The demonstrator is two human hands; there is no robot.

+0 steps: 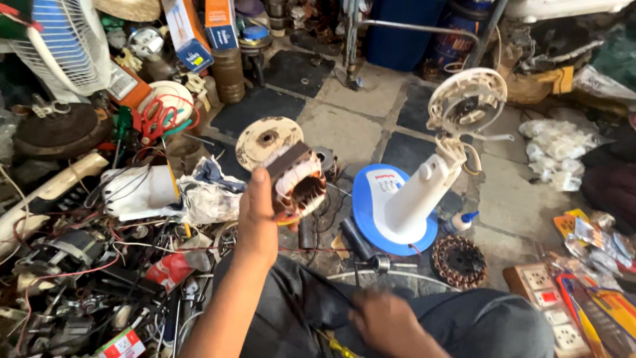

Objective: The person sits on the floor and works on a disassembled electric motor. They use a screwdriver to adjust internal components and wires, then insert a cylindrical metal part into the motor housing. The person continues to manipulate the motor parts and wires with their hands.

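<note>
My left hand (257, 215) is raised and grips a fan motor stator (298, 182), a dark laminated block with white-wrapped copper coils and orange wires. My right hand (387, 321) rests low by my lap, blurred, close to something yellow; whether it holds anything I cannot tell. Behind the stator lies a round cream motor cover (264, 137). To the right stands a white fan stand (417, 199) on a blue and white round base (366, 205), with a bare white motor housing (467, 103) on top.
A heap of wires, motors and parts (79, 265) fills the left. Red scissors (157, 119) and a white fan grille (66, 40) lie at the back left. Another copper-wound stator (459, 262), a small glue bottle (460, 222) and socket boards (546, 301) lie right.
</note>
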